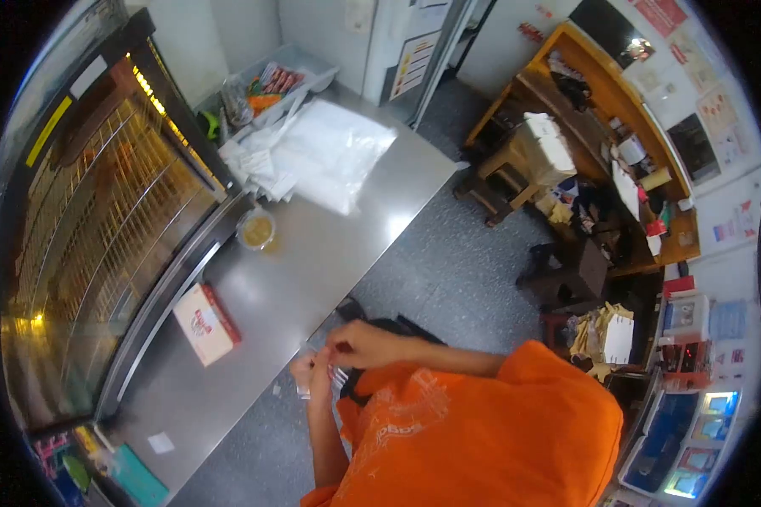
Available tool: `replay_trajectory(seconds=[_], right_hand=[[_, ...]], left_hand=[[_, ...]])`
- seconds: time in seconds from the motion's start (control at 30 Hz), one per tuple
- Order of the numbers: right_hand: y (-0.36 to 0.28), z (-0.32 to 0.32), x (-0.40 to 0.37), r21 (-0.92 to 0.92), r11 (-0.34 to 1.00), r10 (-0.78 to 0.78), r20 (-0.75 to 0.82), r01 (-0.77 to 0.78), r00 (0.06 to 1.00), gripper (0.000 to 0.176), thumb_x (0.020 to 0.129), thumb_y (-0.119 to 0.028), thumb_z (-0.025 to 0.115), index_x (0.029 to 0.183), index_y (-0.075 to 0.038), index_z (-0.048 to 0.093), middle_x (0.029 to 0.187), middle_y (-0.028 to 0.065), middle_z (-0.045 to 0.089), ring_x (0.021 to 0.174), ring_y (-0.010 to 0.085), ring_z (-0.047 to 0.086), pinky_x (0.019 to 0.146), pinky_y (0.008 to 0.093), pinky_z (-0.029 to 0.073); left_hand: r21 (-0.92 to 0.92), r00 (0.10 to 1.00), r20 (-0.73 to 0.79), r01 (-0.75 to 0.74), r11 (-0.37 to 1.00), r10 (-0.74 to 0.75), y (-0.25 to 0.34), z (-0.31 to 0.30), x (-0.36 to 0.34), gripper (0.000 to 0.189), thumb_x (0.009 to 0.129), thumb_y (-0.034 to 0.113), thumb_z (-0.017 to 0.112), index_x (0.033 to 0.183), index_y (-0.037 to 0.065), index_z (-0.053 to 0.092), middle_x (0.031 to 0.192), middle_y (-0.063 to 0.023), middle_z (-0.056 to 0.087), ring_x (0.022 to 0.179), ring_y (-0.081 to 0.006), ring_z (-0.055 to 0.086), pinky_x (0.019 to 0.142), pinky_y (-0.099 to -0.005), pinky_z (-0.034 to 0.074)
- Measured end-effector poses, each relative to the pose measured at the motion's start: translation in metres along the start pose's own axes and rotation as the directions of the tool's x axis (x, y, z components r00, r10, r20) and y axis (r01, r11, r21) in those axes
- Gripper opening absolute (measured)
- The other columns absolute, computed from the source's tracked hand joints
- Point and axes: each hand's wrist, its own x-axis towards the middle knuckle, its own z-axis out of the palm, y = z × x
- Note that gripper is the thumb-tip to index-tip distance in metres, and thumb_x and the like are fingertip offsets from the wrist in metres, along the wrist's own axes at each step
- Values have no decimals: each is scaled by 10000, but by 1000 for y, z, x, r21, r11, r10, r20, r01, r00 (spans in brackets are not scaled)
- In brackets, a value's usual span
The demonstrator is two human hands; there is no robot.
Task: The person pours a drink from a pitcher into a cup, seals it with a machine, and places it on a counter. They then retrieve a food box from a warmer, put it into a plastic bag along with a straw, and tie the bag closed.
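Close to the orange shirt, my two hands meet just beyond the counter's near edge. My left hand (313, 373) is closed, with its fingers bent around something small. A bit of clear, shiny material shows beside its fingers, too small to name. My right hand (365, 344) pinches at the same spot, its fingertips against the left hand's fingers. On the steel counter (254, 317) nearby lies a red and white box (205, 324). Farther back stands a clear lidded cup (256, 230) with yellowish contents.
White plastic bags (334, 152) lie at the counter's far end beside a tray (317, 78) of packets. A glass display case (110, 245) borders the left. A teal box (137, 475) sits at lower left. Stools (509, 173) and a wooden desk (566, 101) stand right.
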Motion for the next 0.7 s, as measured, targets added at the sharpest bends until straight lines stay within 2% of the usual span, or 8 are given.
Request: replay_trajectory(seconds=[0.13, 0.17, 0.23, 0.37, 0.43, 0.6, 0.67, 0.7], right_hand=[[7, -6, -39, -92, 995, 26, -166, -42, 986, 157, 853, -128, 613, 927, 1, 564, 879, 178, 599, 793, 308, 617, 690, 389, 477], [9, -8, -50, -147, 982, 69, -308, -119, 949, 156, 848, -127, 611, 919, 1, 557, 878, 184, 593, 799, 330, 610, 695, 394, 476], [18, -14, -69, -133, 974, 73, -577, -182, 814, 143, 832, -117, 607, 883, -3, 537, 847, 193, 579, 769, 369, 591, 684, 411, 473], [28, -52, -114, -16, 955, 181, -757, -295, 628, 138, 812, -94, 606, 864, 1, 521, 796, 179, 590, 719, 359, 598, 650, 412, 478], [46, -71, -139, -12, 971, 146, -759, -237, 634, 166, 805, -102, 623, 920, -4, 553, 819, 176, 604, 735, 344, 610, 656, 401, 485], [73, -145, -232, 74, 977, 178, -799, -198, 575, 274, 802, -104, 628, 1058, -15, 590, 882, 188, 631, 788, 345, 633, 695, 395, 510], [119, -168, -275, -218, 881, -43, -920, -419, 389, 236, 815, -95, 611, 1035, -10, 604, 954, 196, 647, 819, 359, 641, 700, 404, 514], [119, -174, -300, -173, 893, -9, -930, -415, 367, 236, 815, -95, 611, 1035, -10, 604, 954, 196, 647, 819, 359, 641, 700, 404, 514]], left_hand=[[17, 961, -44, 274, 961, -273, 8, 47, -12, 410, 842, 155, 718, 536, 92, 452, 495, 8, 476, 430, -63, 403, 425, -216, 336], [43, 960, -23, 278, 960, -277, 6, 52, -11, 410, 842, 155, 718, 536, 92, 452, 495, 8, 476, 430, -63, 403, 425, -216, 336], [101, 949, 311, 9, 995, -41, -1, 57, -3, 379, 847, 111, 695, 554, 91, 456, 572, 5, 519, 474, -68, 415, 462, -212, 343], [319, 894, 447, -120, 940, -37, -11, 95, 10, 322, 820, 29, 666, 575, 54, 459, 673, -20, 572, 555, -96, 484, 513, -229, 381], [296, 793, 541, -492, 819, 280, -14, 144, 13, 241, 764, -45, 623, 602, 11, 454, 727, -56, 592, 640, -129, 540, 577, -257, 422], [217, 592, 773, -585, 782, 229, -25, 289, 8, 183, 695, -57, 609, 616, -1, 454, 727, -87, 593, 691, -168, 579, 618, -275, 446], [172, 379, 908, -728, 664, 179, -32, 353, 0, 194, 681, -24, 635, 612, 14, 457, 717, -84, 582, 659, -203, 570, 607, -289, 444], [167, 372, 907, -749, 641, 199, -34, 386, -13, 204, 671, -1, 646, 602, 15, 454, 705, -86, 563, 637, -230, 556, 597, -304, 442]])
